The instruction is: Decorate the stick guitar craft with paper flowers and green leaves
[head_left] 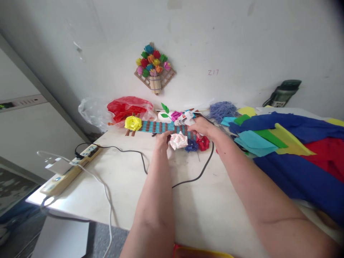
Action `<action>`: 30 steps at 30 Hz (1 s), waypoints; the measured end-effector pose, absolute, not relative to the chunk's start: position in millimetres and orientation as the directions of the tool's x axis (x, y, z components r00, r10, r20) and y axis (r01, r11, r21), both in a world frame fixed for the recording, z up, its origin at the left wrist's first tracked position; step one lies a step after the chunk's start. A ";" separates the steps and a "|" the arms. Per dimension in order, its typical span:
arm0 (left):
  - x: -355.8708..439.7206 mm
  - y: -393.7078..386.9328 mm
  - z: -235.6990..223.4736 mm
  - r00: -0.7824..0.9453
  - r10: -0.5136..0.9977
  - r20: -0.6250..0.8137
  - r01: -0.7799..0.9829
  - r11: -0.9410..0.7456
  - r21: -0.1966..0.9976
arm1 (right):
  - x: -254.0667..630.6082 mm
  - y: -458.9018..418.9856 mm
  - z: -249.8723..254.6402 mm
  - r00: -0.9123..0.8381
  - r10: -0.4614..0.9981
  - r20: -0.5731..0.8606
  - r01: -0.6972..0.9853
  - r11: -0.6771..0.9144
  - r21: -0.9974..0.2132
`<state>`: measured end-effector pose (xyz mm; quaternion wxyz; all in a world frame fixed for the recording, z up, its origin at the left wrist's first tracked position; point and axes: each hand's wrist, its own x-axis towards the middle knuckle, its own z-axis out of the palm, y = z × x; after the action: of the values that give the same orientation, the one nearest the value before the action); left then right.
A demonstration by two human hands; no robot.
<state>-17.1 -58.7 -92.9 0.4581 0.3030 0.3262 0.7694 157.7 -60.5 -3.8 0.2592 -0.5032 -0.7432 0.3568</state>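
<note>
On the left, the likeliest trouble came from the thin black cable (131, 151), which ran from the long beige power strip (60, 181) over the white counter (129, 200), passed out of sight at the left arm (154, 200) and looped up on the right: an arm catching it could have jerked whatever it fed. In the middle, the long slatted strip of blue and brown pieces (153, 126) might have slid if the left hand (162, 139) had pressed unevenly, and the ruffled white-and-pink flower (178, 141), just beside that hand's fingers, could have been squashed. Farther right, a slip of the right hand (202, 127) might have knocked the white-and-blue tool, apparently a glue gun (187, 116), into the magenta flower (176, 115); whether it was hot could not be told. The wrist or cable might also have dragged the red flower (203, 143). As for placement, the slatted strip lay crosswise on the counter, its end with the bright yellow flower (133, 123) left of both hands. The left hand was at its near edge, fingers curled, pinching or merely resting, impossible to say; the right hand, near its right end, appeared closed around the tool.
</note>
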 end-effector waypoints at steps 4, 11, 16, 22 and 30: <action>-18.6 -57.9 -94.5 -0.402 0.902 0.154 -0.491 -0.354 0.796 | 159.7 -60.9 -2.3 -0.349 0.937 0.026 0.515 0.215 -0.830; -19.8 -56.7 -95.5 -0.428 0.896 0.121 -0.495 -0.344 0.798 | 161.8 -57.9 -3.0 -0.364 0.927 0.089 0.406 0.244 -0.880; -19.4 -56.0 -95.0 -0.437 0.892 0.112 -0.493 -0.342 0.800 | 162.4 -56.8 -3.9 -0.355 0.929 0.108 0.347 0.238 -0.907; -19.5 -55.2 -95.0 -0.436 0.895 0.097 -0.512 -0.335 0.791 | 163.3 -54.2 -7.2 -0.350 0.931 0.105 0.344 0.232 -0.910; -21.5 -52.3 -99.0 -0.439 0.892 0.104 -0.506 -0.341 0.792 | 163.0 -58.7 -6.4 -0.376 0.906 0.194 0.174 0.274 -0.946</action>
<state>-21.5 -52.3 -99.0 0.4531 0.2742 0.3521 0.7717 163.0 -58.7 -6.4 0.3994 -0.3907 -0.6910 0.4587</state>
